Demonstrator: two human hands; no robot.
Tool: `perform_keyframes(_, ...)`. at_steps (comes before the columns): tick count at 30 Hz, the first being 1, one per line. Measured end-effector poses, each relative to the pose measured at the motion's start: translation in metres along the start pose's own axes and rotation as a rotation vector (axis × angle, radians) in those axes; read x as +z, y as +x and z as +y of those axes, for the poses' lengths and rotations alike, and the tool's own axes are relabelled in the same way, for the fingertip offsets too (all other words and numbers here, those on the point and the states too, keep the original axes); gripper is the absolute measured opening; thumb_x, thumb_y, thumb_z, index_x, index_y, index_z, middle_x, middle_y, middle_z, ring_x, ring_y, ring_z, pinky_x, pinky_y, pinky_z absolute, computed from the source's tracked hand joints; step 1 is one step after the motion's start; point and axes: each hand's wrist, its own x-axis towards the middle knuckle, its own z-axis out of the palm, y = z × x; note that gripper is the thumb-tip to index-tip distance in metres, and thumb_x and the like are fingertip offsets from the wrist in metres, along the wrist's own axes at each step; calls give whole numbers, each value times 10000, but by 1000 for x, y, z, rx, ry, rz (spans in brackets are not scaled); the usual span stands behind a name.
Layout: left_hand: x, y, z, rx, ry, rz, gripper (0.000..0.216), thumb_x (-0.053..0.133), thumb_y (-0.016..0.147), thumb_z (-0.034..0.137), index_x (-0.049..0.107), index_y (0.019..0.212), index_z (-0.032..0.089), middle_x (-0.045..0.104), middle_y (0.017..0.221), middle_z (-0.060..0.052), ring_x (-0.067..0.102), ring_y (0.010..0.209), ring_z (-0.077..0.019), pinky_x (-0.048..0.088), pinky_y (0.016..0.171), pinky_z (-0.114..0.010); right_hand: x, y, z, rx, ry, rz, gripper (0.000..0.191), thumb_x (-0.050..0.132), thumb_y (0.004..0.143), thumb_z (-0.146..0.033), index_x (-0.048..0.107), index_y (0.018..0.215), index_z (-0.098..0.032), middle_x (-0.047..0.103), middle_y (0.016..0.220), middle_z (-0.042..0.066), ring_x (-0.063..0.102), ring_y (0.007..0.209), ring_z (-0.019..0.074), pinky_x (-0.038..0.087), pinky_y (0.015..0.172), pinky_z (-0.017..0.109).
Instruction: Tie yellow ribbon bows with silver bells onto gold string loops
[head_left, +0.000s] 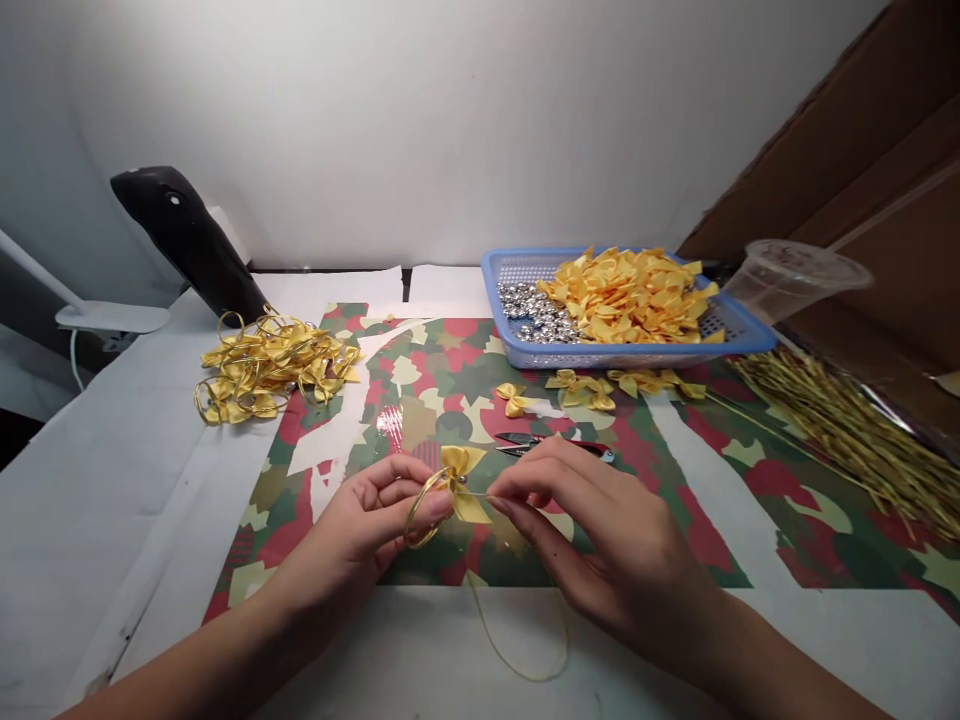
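Left fingers (439, 502) pinch a yellow bow (463, 460) and gold loop (411, 520); right fingers (517, 512) — just beside — grasp thread (536, 681), with snips (517, 439) lying beyond them.

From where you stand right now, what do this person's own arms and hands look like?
They are human, with no machine parts, cables or markings to be seen. The left hand and right hand wear no gloves, and no watch or bracelet shows. The left forearm and right forearm are slim, with no sleeve in view.
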Motion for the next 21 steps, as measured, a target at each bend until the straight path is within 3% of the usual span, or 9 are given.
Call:
perform_keyframes(7,1,-2,1,-30,44,49,299,829,586,288,587,730,190,571,660,39,492,600,-92,381,623,-203,1,-2,2,-7,22,11,150,467,871,-55,531,860,-190,605,729,32,539,644,137,448,546,231)
perform_keyframes(13,4,-3,3,-29,45,40,293,828,594,289,571,691,189,461,572,71,405,555,-68,329,566,-163,1,-2,3,-15,27,24,149,463,870,-38,534,857,-168,604,742,32,527,668,126,440,549,223)
perform_keyframes(21,4,-2,2,-22,24,43,286,832,590,269,577,689,186,464,575,69,390,554,-66,326,563,-153,-1,-3,4,-9,19,16,154,454,873,-35,532,846,-165,606,752,33,532,682,122,442,560,223)
